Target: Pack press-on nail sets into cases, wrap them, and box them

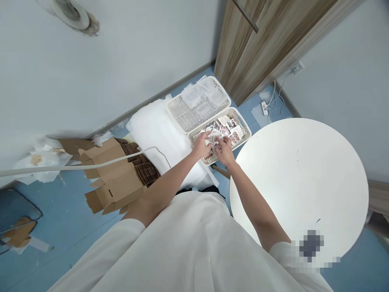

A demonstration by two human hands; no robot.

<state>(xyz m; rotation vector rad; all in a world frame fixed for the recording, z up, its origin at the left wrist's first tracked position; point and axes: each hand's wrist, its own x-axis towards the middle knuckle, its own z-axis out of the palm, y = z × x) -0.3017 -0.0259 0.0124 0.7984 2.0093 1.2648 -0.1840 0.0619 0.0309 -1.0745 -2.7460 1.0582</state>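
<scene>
Both my hands reach into the nearer white plastic basket (244, 140), which is filled with small printed packets (224, 120). Some packets show rows of reddish-brown oval pieces on pale cards. My left hand (201, 146) is closed at the basket's left side, its fingers pinching the edge of a small clear packet (214, 134). Opposite it, my right hand (224, 151) has curled fingers on the same packet's right side. The fingertips partly cover this packet, so its contents are hard to make out.
Clear plastic boxes (192, 95) fill a second white basket (170, 106) behind. White foam sheets (153, 125) and flattened cardboard boxes (114, 174) lie to the left. A round white table (300, 178) stands at right. A pale cable (91, 165) crosses the left side.
</scene>
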